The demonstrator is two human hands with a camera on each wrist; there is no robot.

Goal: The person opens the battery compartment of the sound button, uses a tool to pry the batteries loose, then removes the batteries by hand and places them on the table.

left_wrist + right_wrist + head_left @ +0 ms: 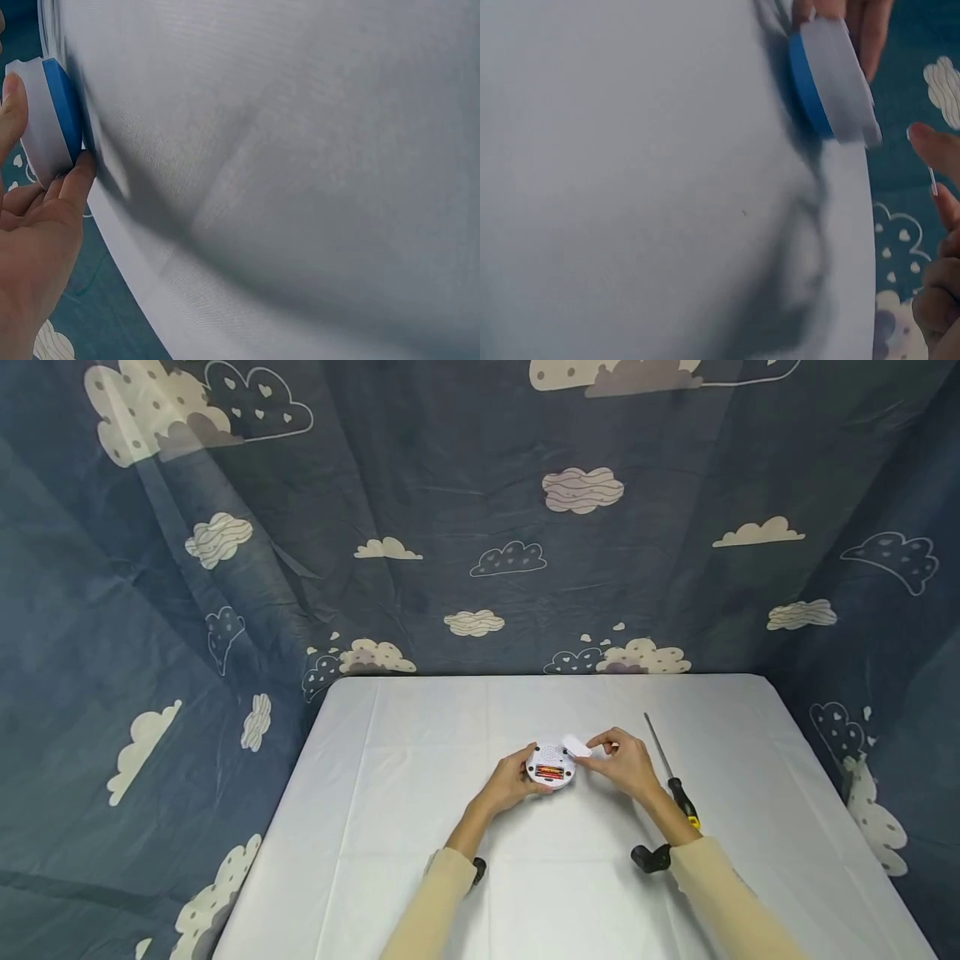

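My left hand (507,785) grips a round white device (542,757) by its edge, just over the table. Its back faces up and shows an uncovered battery compartment with orange-red batteries (550,772) inside. The left wrist view shows the device's white side and blue face (64,109), with the thumb and fingers of the left hand (41,247) around it. A small white battery cover (576,746) is pinched in my right hand (628,768), beside the upper right of the device. Only the cover's thin edge (932,182) shows in the right wrist view, apart from the device.
A screwdriver (680,795) with a black and yellow handle lies on the white-covered table (420,827), partly behind the right forearm. Dark blue cloth with printed clouds (450,460) hangs behind the table and at its sides. Black straps (649,858) sit at the wrists.
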